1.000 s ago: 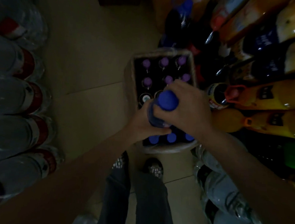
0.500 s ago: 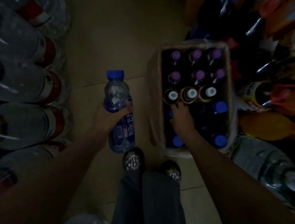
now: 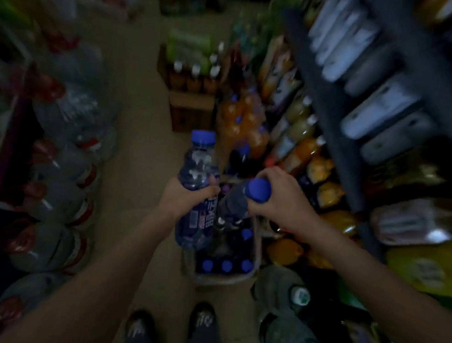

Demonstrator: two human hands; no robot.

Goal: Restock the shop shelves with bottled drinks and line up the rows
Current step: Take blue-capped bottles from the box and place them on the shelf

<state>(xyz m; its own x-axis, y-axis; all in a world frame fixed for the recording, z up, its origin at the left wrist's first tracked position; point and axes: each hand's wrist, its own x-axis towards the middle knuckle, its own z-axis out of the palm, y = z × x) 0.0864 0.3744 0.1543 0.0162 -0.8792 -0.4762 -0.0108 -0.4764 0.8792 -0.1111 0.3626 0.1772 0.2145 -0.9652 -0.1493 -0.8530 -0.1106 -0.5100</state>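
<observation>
My left hand (image 3: 187, 194) grips a clear water bottle (image 3: 198, 174) with a blue cap around its middle, upright above the floor. My right hand (image 3: 279, 200) holds a second blue-capped bottle (image 3: 234, 202) by its neck, tilted, cap toward me. Both hang over an open carton (image 3: 257, 245) on the floor, which holds several more blue-capped bottles (image 3: 224, 265). The shop shelves (image 3: 334, 104) rise at the right, filled with blurred orange and dark drink bottles.
Large water jugs with red labels (image 3: 63, 173) line the left side of the narrow aisle. More cartons of bottles (image 3: 193, 83) stand ahead on the floor. Big jugs (image 3: 289, 308) lie at the lower right. My feet (image 3: 170, 328) stand just behind the carton.
My right hand, which was reaching into the carton, has lifted out a second bottle. The left hand's bottle moved toward the middle. The view has tilted up along the aisle.
</observation>
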